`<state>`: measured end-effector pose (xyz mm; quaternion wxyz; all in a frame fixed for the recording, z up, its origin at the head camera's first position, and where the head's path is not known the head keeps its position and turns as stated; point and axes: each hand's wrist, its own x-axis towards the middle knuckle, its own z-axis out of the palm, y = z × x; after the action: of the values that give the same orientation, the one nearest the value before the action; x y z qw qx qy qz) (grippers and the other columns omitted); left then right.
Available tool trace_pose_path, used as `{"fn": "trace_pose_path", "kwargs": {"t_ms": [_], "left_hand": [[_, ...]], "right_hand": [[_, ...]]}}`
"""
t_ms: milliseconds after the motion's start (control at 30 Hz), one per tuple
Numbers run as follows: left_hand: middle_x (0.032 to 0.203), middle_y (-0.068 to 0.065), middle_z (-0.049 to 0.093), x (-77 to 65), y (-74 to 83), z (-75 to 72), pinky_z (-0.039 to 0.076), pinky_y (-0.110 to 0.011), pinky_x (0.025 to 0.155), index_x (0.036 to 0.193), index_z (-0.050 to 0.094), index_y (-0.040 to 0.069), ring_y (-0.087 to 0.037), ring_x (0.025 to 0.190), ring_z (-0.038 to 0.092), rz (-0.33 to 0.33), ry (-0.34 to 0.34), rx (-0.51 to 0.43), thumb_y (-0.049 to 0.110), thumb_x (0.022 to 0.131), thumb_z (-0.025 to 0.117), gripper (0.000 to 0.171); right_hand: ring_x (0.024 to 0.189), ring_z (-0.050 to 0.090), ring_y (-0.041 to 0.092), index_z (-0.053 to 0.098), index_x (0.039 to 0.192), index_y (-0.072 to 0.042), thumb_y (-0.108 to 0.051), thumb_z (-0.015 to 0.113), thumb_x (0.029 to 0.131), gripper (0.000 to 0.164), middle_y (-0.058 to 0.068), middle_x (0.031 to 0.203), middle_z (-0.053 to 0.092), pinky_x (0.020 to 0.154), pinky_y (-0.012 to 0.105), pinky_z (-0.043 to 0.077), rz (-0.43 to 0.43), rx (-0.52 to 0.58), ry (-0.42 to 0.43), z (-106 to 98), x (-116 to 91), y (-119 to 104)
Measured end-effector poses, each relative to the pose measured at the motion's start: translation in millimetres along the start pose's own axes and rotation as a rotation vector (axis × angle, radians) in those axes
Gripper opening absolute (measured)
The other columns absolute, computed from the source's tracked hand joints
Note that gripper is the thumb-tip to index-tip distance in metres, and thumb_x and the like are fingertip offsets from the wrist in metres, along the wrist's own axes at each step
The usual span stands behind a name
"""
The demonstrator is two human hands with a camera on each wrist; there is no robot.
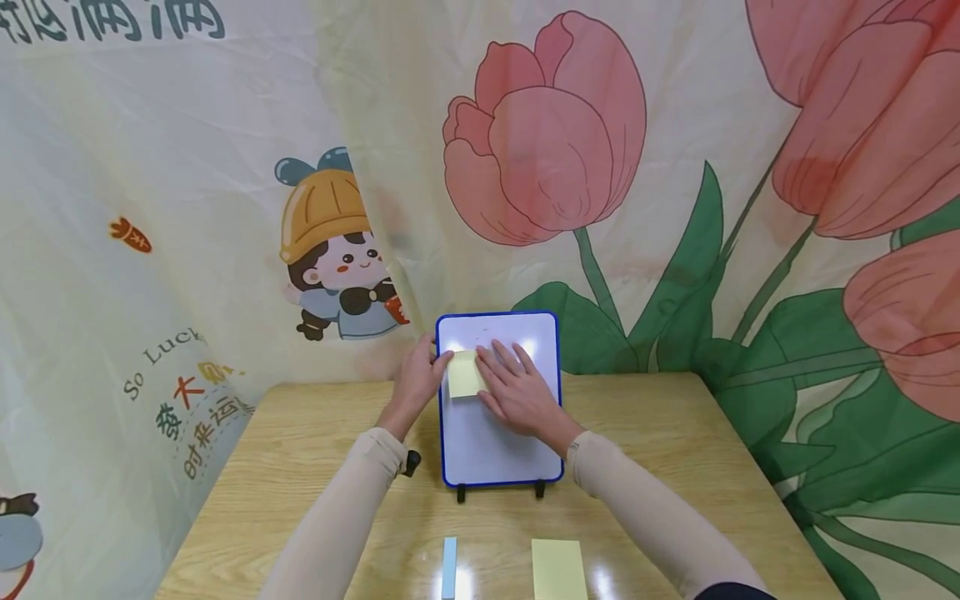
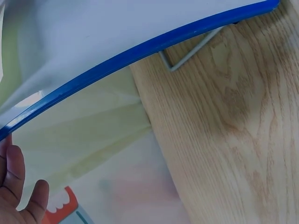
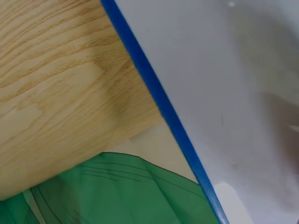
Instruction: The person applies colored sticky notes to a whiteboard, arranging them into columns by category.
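Observation:
A small whiteboard (image 1: 498, 454) with a blue frame stands tilted on the table. On its upper left part lies a pale yellow sticky note (image 1: 463, 379). My left hand (image 1: 415, 382) holds the board's left edge, with the thumb in front near the note's upper left corner. In the left wrist view, fingers (image 2: 15, 170) of that hand are at the blue frame. My right hand (image 1: 517, 392) lies spread over the board, its fingertips at the note's right edge. The right wrist view shows the board's white surface (image 3: 196, 79) and no clear view of the fingers.
Near the front of the wooden table (image 1: 645, 450) lie a narrow light blue strip (image 1: 449, 567) and a larger yellow sticky pad (image 1: 558, 571). Black feet (image 1: 461, 494) support the board. A printed cloth (image 1: 405, 100) with tulips hangs behind the table.

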<state>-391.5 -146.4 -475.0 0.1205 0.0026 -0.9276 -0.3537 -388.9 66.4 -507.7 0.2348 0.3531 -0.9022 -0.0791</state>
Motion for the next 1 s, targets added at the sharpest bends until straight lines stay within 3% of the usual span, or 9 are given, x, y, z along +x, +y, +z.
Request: {"fn": "trace_pose_path", "kwargs": {"t_ms": [433,700,1000], "left_hand": [[0.107,-0.014,0.069,2.5,-1.1,6.0,0.056,-0.035,0.069,0.139,0.047,0.013,-0.025,0.085,0.064,-0.008,-0.020,-0.025,0.041,0.100,0.055,0.048],[0.108,-0.015,0.069,1.7,-2.6,1.8,0.057,-0.037,0.071,0.139,0.047,0.012,-0.027,0.089,0.066,-0.005,-0.015,-0.030,0.040,0.101,0.055,0.047],[0.103,-0.013,0.070,0.7,-2.3,0.6,0.056,-0.034,0.066,0.138,0.048,0.012,-0.025,0.084,0.067,0.003,-0.011,-0.037,0.037,0.101,0.056,0.046]], "right_hand": [[0.154,0.013,0.026,0.026,0.157,-0.010,-0.049,0.031,0.103,0.066,0.003,0.165,0.022,0.125,0.049,0.004,0.032,-0.006,0.016,2.6,-17.5,8.5],[0.154,0.014,0.027,0.029,0.156,-0.009,-0.047,0.034,0.103,0.065,0.004,0.164,0.025,0.124,0.051,0.010,0.011,0.100,0.061,-12.2,-4.1,-8.2],[0.155,0.007,0.024,0.023,0.158,-0.015,-0.050,0.026,0.104,0.064,-0.001,0.167,0.015,0.125,0.049,0.006,0.028,0.073,-0.061,-16.7,11.6,-17.5]]}}
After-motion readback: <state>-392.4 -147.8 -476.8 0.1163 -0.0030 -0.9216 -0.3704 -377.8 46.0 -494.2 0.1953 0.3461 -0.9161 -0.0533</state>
